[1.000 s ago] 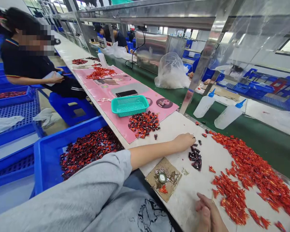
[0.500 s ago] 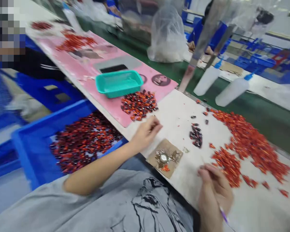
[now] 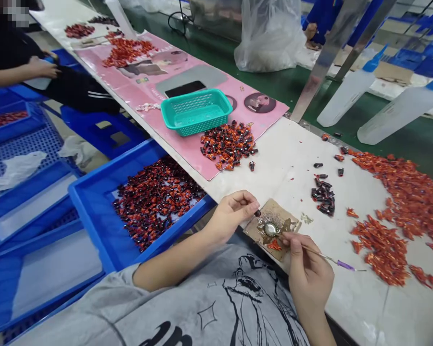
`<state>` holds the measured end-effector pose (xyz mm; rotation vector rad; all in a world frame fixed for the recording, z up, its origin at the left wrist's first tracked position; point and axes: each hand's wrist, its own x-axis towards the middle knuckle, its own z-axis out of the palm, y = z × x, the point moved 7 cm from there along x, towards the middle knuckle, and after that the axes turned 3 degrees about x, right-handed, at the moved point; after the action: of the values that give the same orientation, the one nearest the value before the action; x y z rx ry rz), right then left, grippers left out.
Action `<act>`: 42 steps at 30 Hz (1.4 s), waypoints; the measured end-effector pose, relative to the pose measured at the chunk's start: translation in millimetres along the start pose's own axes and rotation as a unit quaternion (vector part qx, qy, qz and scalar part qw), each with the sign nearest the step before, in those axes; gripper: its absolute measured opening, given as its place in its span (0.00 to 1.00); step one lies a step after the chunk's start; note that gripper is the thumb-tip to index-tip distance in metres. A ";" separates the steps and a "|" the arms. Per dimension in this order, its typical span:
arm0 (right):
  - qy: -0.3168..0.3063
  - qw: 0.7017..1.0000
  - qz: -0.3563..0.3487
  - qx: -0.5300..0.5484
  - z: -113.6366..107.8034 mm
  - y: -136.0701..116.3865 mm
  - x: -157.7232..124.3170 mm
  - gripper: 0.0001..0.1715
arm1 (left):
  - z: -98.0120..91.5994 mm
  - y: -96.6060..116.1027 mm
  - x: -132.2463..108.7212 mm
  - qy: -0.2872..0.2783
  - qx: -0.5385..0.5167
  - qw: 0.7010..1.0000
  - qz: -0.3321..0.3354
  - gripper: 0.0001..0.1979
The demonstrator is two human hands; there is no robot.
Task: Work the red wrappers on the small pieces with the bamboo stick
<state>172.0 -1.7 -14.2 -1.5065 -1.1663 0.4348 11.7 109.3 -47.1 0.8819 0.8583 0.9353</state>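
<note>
My left hand (image 3: 234, 214) pinches a small dark piece (image 3: 257, 213) at the left edge of a brown cardboard square (image 3: 285, 222). A shiny round dab (image 3: 270, 228) sits in the middle of the card. My right hand (image 3: 308, 275) is closed on a thin stick with a purple band (image 3: 341, 264), its tip near the dab. A small pile of dark pieces (image 3: 323, 195) lies just beyond the card. Red pieces (image 3: 397, 211) are spread wide on the right of the white table (image 3: 288, 154).
A blue bin (image 3: 94, 211) of red-and-dark pieces sits low on my left. On the pink sheet lie a teal basket (image 3: 197, 110), a mixed pile (image 3: 229, 144) and a phone (image 3: 185, 88). Two white squeeze bottles (image 3: 350, 89) lie on the green belt. Another person (image 3: 29, 62) sits at far left.
My left hand has drawn back from the dark pile to the card with a piece pinched. My right hand has come up to the card with the stick. The view tilted down.
</note>
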 end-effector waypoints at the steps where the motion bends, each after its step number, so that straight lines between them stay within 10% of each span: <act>1: -0.003 1.000 -0.004 -0.009 1.1 -0.5 0.3 0.14 | 0.8 -0.8 -0.9 -0.007 -0.022 1.000 -0.015 0.29; 11: -0.011 0.998 -0.024 -0.054 8.9 -5.8 -0.7 0.14 | -2.9 -1.1 -3.9 -0.003 -0.106 0.993 -0.058 0.25; 22: 0.088 0.974 0.191 0.086 -11.7 25.5 -4.8 0.25 | 3.6 -1.7 -15.8 -0.038 -0.090 0.994 -0.042 0.18; 42: 0.044 0.999 0.005 0.015 -1.6 -46.4 8.2 0.12 | 21.1 -12.4 -27.6 -0.058 -0.112 0.983 -0.136 0.18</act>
<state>157.1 -1.0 30.5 -1.4908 -1.0789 0.3879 24.8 74.9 -44.2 0.6019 0.7353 0.7171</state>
